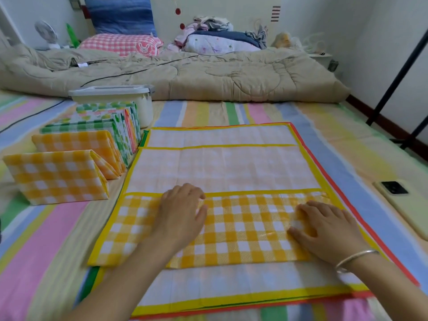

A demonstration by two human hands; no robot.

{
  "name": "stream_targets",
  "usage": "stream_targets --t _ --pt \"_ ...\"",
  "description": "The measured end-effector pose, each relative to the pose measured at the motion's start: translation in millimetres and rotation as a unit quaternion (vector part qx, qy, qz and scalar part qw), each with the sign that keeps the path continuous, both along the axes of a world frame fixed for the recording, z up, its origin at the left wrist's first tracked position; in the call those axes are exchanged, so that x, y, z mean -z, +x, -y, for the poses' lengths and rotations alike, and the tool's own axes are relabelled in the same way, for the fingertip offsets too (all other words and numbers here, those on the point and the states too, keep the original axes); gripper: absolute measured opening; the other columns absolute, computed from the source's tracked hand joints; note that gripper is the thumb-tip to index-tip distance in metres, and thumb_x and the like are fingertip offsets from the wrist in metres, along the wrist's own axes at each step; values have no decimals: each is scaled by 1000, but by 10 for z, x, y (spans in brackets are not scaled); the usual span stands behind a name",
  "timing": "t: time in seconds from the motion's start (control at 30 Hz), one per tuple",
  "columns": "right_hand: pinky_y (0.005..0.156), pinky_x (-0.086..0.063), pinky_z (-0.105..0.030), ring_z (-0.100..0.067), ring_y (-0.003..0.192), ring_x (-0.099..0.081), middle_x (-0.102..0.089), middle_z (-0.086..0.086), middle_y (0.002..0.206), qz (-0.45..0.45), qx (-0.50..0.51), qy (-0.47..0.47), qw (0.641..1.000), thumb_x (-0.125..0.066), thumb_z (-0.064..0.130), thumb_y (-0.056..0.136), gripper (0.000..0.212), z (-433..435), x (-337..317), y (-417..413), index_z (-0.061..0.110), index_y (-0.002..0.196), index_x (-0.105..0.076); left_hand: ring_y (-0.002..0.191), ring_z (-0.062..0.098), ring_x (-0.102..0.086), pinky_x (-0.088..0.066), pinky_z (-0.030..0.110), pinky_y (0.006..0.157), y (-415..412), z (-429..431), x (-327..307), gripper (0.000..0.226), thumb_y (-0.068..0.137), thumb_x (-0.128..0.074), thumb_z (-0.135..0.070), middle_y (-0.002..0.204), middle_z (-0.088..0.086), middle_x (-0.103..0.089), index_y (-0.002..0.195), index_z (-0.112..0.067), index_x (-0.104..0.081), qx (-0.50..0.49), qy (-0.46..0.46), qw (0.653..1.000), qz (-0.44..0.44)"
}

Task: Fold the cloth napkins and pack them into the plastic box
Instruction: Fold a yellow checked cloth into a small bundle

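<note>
Left hand and right hand, fingers relaxed, flat on glossy yellow-checked napkin (folded rectangular flap)

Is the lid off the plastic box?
No, the lid sits on top of the plastic box, and the folded napkins stand in a row in front of it.

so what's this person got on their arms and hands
Both forearms are bare, with no sleeves or gloves in view. The right hand has a thin silver bangle round its wrist. The left hand shows no ring, watch or band.
</note>
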State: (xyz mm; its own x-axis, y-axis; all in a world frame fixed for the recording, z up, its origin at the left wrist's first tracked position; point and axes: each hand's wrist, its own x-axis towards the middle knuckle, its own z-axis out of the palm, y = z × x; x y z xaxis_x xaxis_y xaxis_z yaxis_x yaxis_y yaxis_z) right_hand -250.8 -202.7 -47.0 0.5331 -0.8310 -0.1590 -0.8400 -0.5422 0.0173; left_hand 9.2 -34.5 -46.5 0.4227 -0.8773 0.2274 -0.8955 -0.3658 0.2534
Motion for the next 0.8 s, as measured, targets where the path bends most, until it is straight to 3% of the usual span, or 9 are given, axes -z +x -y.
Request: stream_targets --t 0.17,0.4,0.63,0.8 --pt "111 -29 -35 -23 131 -39 -50 2 136 42 8 -3 999 -41 66 89 53 197 -237 235 33 127 -55 125 15 -51 -37 40 110 -245 154 333 42 95 -40 -46 135 -8 -58 124 -27 -64 141 -31 989 -31" --pt "113 -26 -38 -27 138 -33 -42 -4 147 165 -131 -32 977 -56 45 92 52 515 -329 1236 24 139 -46 126 16 -48 -41 43 107 -281 152 518 38 95 -44 -40 138 -9 -56 126 -26 -62 136 -58 989 -16" --pt "121 -8 -46 -23 149 -9 -10 -3 163 58 -203 -34 977 -53 27 93 73 830 -193 2258 22 154 -14 128 20 -47 -35 42 110 -304 149 552 38 93 -47 -37 140 -8 -54 127 -26 -60 133 -59 989 -11" --pt "117 -16 -49 -27 139 -34 -36 -6 151 -20 -187 3 982 -71 37 84 84 1020 -263 2491 21 151 -22 122 22 -51 -40 42 105 -298 168 589 34 89 -55 -33 128 -6 -60 120 -21 -64 139 -90 986 -5"
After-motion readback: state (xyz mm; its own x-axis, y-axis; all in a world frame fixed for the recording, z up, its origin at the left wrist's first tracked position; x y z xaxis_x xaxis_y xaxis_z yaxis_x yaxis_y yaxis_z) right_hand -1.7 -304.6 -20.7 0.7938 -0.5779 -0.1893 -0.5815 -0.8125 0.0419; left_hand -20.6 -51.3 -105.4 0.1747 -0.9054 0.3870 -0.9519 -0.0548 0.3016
